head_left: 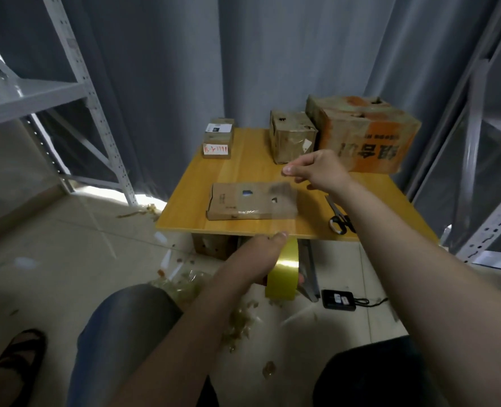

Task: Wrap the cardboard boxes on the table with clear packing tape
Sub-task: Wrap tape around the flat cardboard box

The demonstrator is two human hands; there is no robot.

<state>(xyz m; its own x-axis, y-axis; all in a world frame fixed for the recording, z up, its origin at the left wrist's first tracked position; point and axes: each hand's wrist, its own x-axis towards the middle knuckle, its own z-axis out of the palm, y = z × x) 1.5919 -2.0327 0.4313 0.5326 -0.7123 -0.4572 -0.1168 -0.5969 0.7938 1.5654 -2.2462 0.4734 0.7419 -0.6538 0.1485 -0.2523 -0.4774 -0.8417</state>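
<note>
— What's the setting?
— A grey curtain [155, 83] hangs behind a wooden worktop [243, 171]. Other boxes [292, 139] stand along its far edge, and scissors [339, 218] lie at the right.
— And the box being wrapped?
— A flat cardboard box [243, 201] lies mid-worktop.
— The grips?
— The left grip [252, 259] curls round a tape roll [283, 274] just below the near edge, in front of the box. The right grip [319, 171], raised above the box's right end, pinches the tape strip [286, 201]. The strip runs from the roll across that end. I can't tell whether it touches the box.
</note>
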